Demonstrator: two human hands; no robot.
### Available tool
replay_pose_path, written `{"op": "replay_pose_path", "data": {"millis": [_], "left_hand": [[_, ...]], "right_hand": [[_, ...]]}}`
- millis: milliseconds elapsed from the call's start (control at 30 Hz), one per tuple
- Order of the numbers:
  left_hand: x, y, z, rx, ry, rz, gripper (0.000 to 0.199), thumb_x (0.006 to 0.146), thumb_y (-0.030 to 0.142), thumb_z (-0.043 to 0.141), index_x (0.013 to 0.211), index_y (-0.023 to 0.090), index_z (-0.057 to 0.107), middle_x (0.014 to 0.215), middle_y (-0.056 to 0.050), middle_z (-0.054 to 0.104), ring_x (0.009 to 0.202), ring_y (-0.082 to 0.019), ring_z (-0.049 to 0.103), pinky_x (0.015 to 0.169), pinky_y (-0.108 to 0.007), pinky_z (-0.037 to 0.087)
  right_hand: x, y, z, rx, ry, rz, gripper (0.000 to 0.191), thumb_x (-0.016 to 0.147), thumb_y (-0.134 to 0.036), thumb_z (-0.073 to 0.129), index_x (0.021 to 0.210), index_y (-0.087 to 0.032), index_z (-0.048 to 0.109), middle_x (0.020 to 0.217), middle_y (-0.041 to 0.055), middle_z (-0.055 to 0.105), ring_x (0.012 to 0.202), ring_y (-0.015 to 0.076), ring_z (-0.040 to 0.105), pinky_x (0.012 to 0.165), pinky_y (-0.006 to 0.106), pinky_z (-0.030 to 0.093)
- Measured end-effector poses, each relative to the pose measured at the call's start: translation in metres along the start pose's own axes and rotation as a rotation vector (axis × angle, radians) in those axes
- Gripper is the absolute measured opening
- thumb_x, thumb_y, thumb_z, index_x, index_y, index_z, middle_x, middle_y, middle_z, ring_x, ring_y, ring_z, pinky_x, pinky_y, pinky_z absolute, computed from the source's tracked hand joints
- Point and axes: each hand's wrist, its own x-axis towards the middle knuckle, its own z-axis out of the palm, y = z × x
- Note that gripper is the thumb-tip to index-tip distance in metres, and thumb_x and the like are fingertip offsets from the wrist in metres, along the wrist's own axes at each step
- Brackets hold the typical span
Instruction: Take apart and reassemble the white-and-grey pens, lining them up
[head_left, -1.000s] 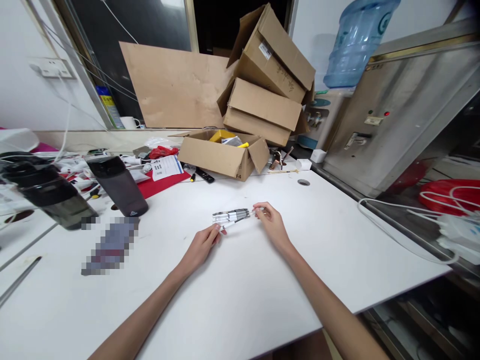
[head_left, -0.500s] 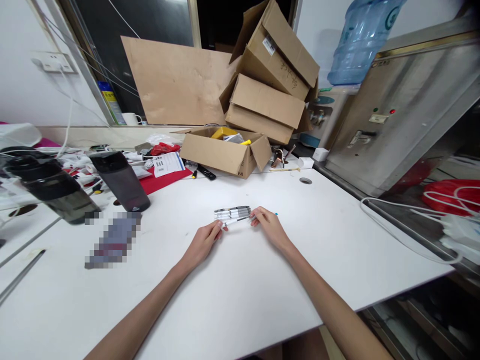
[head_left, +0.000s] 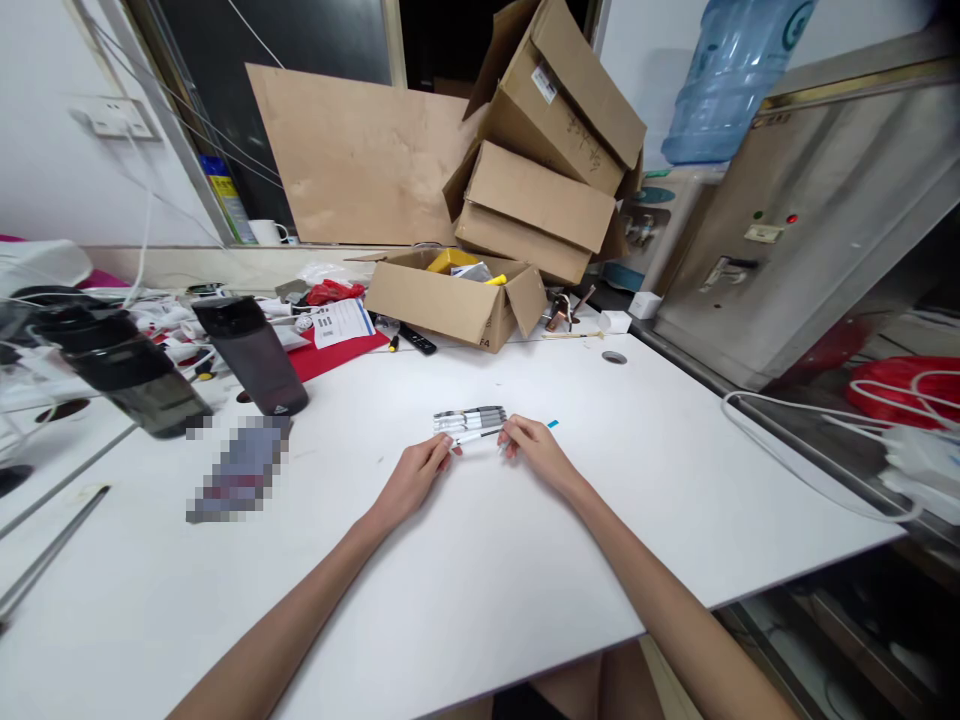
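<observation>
A slim white pen with a dark section (head_left: pixel 478 436) spans the gap between my two hands, low over the white table. My left hand (head_left: pixel 416 478) pinches its left end between thumb and fingers. At the other end, my right hand (head_left: pixel 536 450) has its fingertips closed around the dark part; something small and pale shows under them, too small to name. Just beyond lie several similar pens (head_left: pixel 471 418), white with grey grips, side by side in a row. A small blue piece (head_left: pixel 553 424) shows on the table beyond my right hand.
Two dark bottles (head_left: pixel 255 360) and a pixelated flat object (head_left: pixel 244 470) are at left. Behind stand an open cardboard box (head_left: pixel 435 300), a remote (head_left: pixel 418 340) and a paper sheet (head_left: pixel 341 322). A metal cabinet (head_left: pixel 810 200) borders the table's right side, with a white cable (head_left: pixel 810 480).
The camera view has turned slightly, shifting the scene a little right and up. Both hands stay at the pen; the right fingers have shifted slightly on its end, and the blue piece shows more.
</observation>
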Motion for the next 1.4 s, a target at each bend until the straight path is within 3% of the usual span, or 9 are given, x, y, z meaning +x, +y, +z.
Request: {"op": "replay_pose_path", "data": {"millis": [167,533,733,900,1067,1400], "left_hand": [[0.000,0.001,0.000,-0.013,-0.004,0.008,0.049,0.103,0.053,0.034,0.092,0.019,0.067,0.067,0.004,0.045,0.064,-0.016,0.040,0.063,-0.026,0.031],[0.000,0.003,-0.004,-0.089,0.009,-0.080,0.057,0.100,0.063,0.034,0.099,0.017,0.069,0.066,0.004,0.045,0.057,-0.014,0.037,0.055,-0.025,0.029],[0.002,-0.003,-0.004,-0.124,0.025,-0.090,0.054,0.098,0.063,0.039,0.099,0.018,0.069,0.065,0.004,0.043,0.056,-0.013,0.034,0.052,-0.024,0.027],[0.000,-0.002,-0.005,-0.067,0.018,-0.062,0.043,0.098,0.057,0.045,0.096,0.020,0.068,0.065,0.005,0.045,0.058,-0.014,0.037,0.054,-0.024,0.029],[-0.001,0.005,-0.006,-0.015,0.018,-0.005,0.034,0.096,0.051,0.051,0.095,0.020,0.067,0.078,0.001,0.058,0.070,-0.017,0.048,0.066,-0.026,0.036],[-0.002,0.001,-0.005,-0.050,0.015,0.002,0.036,0.092,0.052,0.057,0.106,0.021,0.069,0.072,0.002,0.058,0.063,-0.016,0.049,0.060,-0.025,0.036]], "right_hand": [[0.003,0.000,-0.001,0.050,0.043,0.000,0.041,0.093,-0.050,0.050,0.068,-0.020,0.061,0.071,0.0018,0.063,0.059,0.0142,0.055,0.064,0.028,0.044],[0.009,-0.002,-0.029,0.042,0.337,-0.052,0.041,0.092,-0.047,0.049,0.059,-0.022,0.048,0.060,0.0000,0.054,0.057,0.0150,0.047,0.062,0.029,0.039],[0.005,-0.017,-0.022,0.022,0.256,-0.087,0.041,0.092,-0.054,0.052,0.069,-0.022,0.059,0.067,0.0016,0.058,0.064,0.0170,0.053,0.065,0.029,0.044],[-0.001,-0.021,-0.018,-0.004,0.201,-0.115,0.029,0.092,-0.049,0.059,0.087,-0.021,0.067,0.084,0.0028,0.066,0.072,0.0170,0.057,0.069,0.028,0.045],[-0.001,-0.020,-0.016,-0.031,0.220,-0.128,0.026,0.090,-0.045,0.062,0.095,-0.021,0.071,0.084,0.0027,0.067,0.071,0.0172,0.057,0.066,0.028,0.045],[-0.003,-0.023,-0.015,-0.024,0.233,-0.128,0.025,0.090,-0.043,0.062,0.099,-0.022,0.073,0.088,0.0033,0.068,0.068,0.0165,0.055,0.064,0.028,0.046]]}}
